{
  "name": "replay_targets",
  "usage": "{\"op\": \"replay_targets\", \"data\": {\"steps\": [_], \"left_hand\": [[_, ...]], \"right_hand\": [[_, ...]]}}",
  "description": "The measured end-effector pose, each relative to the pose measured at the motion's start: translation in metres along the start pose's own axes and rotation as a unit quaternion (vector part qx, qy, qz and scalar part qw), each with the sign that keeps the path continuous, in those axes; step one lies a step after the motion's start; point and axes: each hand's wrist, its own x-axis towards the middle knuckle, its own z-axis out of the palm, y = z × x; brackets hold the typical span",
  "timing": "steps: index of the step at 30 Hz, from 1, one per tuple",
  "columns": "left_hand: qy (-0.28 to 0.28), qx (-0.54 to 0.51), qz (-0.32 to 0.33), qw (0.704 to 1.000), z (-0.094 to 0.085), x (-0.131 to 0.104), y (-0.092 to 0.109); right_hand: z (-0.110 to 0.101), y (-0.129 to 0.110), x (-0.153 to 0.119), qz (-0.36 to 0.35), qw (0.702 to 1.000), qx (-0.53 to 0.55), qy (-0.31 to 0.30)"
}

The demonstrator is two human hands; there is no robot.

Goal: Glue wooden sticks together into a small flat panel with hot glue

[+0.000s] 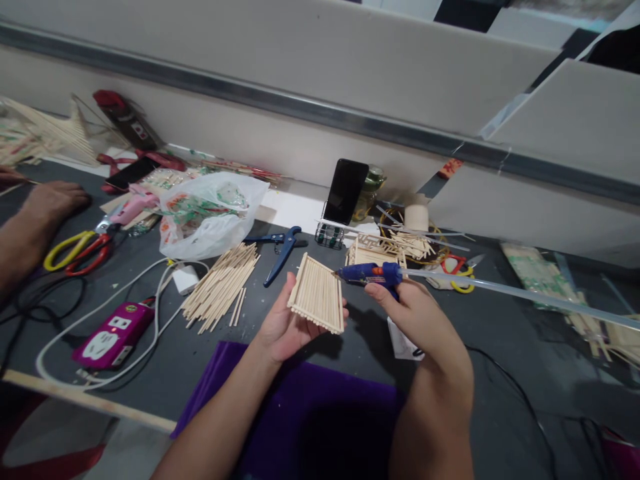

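My left hand (287,330) holds a small panel of pale wooden sticks (317,293), laid side by side with raised sticks along its edges. The panel is tilted, its thumb side toward the left. My right hand (415,310) is wrapped round a blue glue gun (371,273), with a long clear glue stick (520,291) running out of its back to the right. The gun's nozzle is at the panel's upper right edge. Another stick-built piece (375,253) lies behind the gun. A pile of loose sticks (220,287) is left of my left hand.
Blue cutters (283,257), a plastic bag (213,213) and a propped phone (346,190) stand behind. A purple power strip (115,335) with white cable lies left, near scissors (85,253). Another person's hand (55,203) rests at the far left. Purple cloth (320,413) lies in front.
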Motion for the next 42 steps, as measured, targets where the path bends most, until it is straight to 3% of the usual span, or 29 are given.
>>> {"op": "replay_targets", "data": {"steps": [42], "left_hand": [[0.001, 0.077, 0.054, 0.996, 0.003, 0.0019, -0.0041]], "right_hand": [[0.0038, -0.0072, -0.0029, -0.022, 0.994, -0.1, 0.031]]}}
